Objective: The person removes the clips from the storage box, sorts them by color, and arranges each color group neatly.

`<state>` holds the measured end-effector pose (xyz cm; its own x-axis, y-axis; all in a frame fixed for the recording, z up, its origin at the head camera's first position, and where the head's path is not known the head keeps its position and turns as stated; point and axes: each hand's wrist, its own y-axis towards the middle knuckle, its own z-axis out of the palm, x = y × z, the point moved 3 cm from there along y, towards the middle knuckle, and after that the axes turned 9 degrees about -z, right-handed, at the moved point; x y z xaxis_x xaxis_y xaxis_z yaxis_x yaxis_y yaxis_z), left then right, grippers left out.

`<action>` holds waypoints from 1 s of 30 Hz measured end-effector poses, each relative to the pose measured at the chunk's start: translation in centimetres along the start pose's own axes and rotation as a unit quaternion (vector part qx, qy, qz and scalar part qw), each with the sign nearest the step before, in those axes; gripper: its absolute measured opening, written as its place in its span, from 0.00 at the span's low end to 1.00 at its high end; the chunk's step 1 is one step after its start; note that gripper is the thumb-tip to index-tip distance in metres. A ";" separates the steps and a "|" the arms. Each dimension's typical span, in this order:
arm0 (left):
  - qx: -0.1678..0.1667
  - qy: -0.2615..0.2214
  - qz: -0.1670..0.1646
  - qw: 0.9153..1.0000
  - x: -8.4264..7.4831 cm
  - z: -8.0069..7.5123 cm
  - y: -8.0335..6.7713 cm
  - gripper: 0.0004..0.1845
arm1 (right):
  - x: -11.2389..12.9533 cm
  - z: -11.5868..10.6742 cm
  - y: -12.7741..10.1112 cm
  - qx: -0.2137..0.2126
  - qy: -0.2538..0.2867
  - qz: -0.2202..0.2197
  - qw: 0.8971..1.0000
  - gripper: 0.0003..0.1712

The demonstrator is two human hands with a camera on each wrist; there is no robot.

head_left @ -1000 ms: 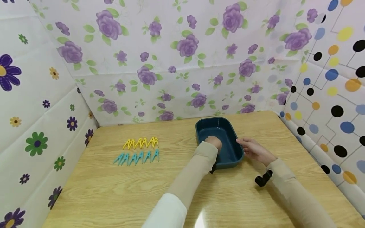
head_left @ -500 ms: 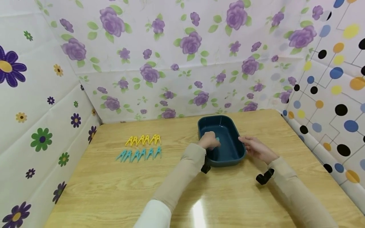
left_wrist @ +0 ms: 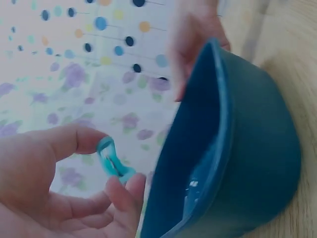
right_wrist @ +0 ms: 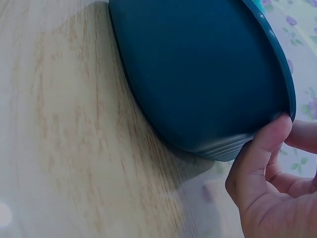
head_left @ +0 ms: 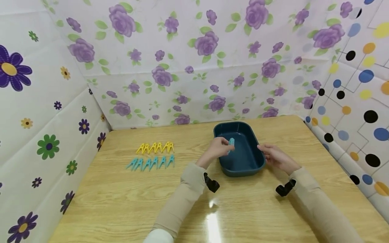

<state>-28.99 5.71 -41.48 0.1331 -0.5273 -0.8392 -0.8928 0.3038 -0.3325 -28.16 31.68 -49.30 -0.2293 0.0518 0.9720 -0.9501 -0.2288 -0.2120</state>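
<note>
In the head view, my left hand [head_left: 216,148] is raised over the left side of a deep blue rectangular basin [head_left: 243,173]. Its thumb and fingers pinch a light blue clothespin [head_left: 232,141]. The left wrist view shows this clothespin [left_wrist: 113,159] between thumb and fingertips, apart from the basin wall [left_wrist: 262,144]. My right hand [head_left: 279,159] grips the basin's right rim; in the right wrist view, the thumb of that hand [right_wrist: 260,173] presses the outer side of the rim. Part of the basin's inside is hidden behind my left hand.
Left of the basin, two rows of clothespins lie on the wooden table [head_left: 127,202]: yellow clothespins [head_left: 171,146] behind, light blue clothespins [head_left: 171,160] in front. Patterned cloth [head_left: 182,81] walls off the back and both sides.
My left hand has come up out of the basin and moved left, bringing the light blue clothespin into sight. My right hand keeps its hold on the rim. The head view has shifted slightly.
</note>
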 end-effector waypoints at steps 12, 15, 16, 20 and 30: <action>-0.107 -0.048 -0.014 0.993 3.5 -4.0 -2.3 0.17 | 0.3 0.2 -0.3 0.004 0.002 0.004 1.000 0.09; -0.143 0.014 -0.016 0.990 5.1 -5.2 -2.5 0.10 | 0.3 0.2 -0.3 0.002 0.002 0.001 1.000 0.08; -0.152 0.033 -0.018 0.988 5.7 -5.6 -2.6 0.08 | 0.3 0.1 -0.3 0.002 0.002 0.000 1.000 0.08; -0.177 0.093 -0.037 0.979 8.1 -7.1 -2.3 0.21 | 0.3 0.1 -0.2 0.003 0.006 -0.002 1.000 0.08; -0.218 0.194 -0.036 0.956 10.7 -9.2 -2.9 0.24 | 0.2 0.3 0.1 0.011 0.014 0.004 1.000 0.08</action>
<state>-28.91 -8.12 -45.57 0.1077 -0.8151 -0.5692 -0.9930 -0.0603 -0.1016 -28.23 31.37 -49.13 -0.2439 0.0775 0.9667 -0.9432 -0.2508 -0.2179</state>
